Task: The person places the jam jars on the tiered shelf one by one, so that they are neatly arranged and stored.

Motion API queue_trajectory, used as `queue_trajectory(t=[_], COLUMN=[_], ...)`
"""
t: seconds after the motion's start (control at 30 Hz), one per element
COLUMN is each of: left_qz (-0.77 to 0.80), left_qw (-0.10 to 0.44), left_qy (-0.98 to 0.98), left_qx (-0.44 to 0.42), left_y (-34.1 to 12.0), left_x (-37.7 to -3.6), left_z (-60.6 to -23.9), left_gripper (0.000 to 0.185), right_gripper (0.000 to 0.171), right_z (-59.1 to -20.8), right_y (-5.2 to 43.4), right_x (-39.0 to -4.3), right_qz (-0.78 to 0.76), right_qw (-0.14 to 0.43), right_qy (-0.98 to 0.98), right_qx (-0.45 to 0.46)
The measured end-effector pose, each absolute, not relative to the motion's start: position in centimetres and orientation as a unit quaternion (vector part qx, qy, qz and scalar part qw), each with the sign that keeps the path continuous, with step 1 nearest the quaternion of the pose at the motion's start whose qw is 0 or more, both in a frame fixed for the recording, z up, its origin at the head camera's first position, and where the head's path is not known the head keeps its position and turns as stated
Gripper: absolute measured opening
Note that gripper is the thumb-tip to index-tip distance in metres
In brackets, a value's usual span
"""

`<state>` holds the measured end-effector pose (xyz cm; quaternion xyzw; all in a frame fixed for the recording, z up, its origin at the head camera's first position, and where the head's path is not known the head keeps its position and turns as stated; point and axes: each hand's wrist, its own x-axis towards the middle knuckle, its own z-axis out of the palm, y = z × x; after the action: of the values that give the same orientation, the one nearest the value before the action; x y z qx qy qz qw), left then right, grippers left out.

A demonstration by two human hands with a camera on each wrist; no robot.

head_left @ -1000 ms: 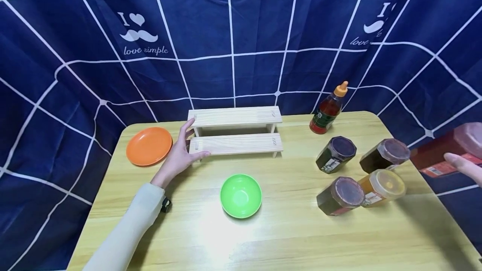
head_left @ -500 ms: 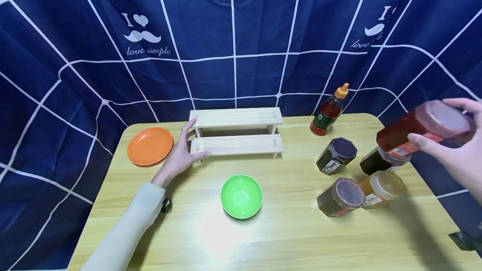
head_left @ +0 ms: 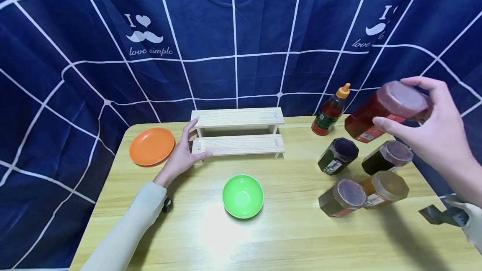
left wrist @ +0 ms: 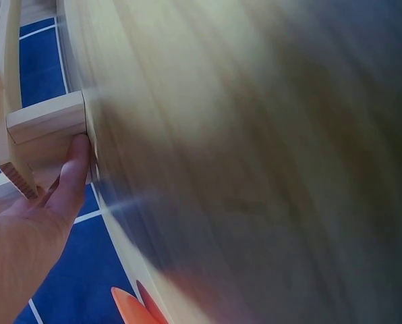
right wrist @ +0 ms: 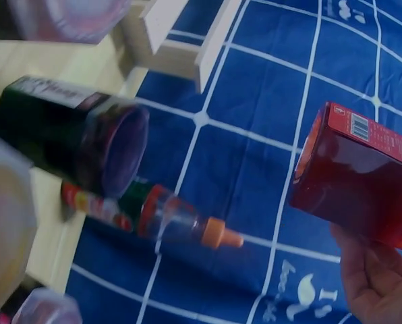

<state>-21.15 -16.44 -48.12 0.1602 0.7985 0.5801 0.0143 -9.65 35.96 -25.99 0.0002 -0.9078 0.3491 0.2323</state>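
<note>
My right hand [head_left: 440, 124] grips a red octagonal jar [head_left: 373, 116] with a frosted lid, holding it tilted above the other jars at the right. In the right wrist view the jar [right wrist: 356, 175] shows its red label and barcode, with fingers curled beneath it. My left hand [head_left: 180, 154] holds the left end of a two-step wooden shelf [head_left: 238, 144], thumb at the front edge of the lower board and fingers reaching the upper one. Seen from the left wrist, a finger [left wrist: 73, 175] lies against the shelf's end support [left wrist: 49, 118].
A sauce bottle [head_left: 329, 112] with an orange cap stands at the back right. Before it are a dark jar [head_left: 337, 156], a black jar [head_left: 385, 158], an amber jar [head_left: 384, 189] and a brownish jar [head_left: 340, 198]. A green bowl [head_left: 242, 196] and orange plate [head_left: 152, 146] sit further left.
My right hand has come in from the right edge, carrying the red jar leftward and up toward the sauce bottle. The left hand has stayed on the shelf.
</note>
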Motion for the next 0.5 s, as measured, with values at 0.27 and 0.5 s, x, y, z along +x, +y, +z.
queue_trajectory(t=[0.27,0.5], left_qz=[0.576,0.578], left_qw=[0.017,0.020], left_qy=[0.803,0.803], left_qx=[0.152,0.147], left_y=[-16.4,-16.4], left_x=[-21.1,-21.2], left_z=[-48.0,-48.0], left_gripper=[0.123,0.123], right_gripper=[0.091,0.090], right_z=[-26.5,-27.2], right_y=[33.2,30.6], right_x=[-11.9,-13.4], right_qz=[0.385,0.407], right_qw=[0.219,0.187], right_qy=[-0.895,-0.891], right_qx=[0.045,0.082])
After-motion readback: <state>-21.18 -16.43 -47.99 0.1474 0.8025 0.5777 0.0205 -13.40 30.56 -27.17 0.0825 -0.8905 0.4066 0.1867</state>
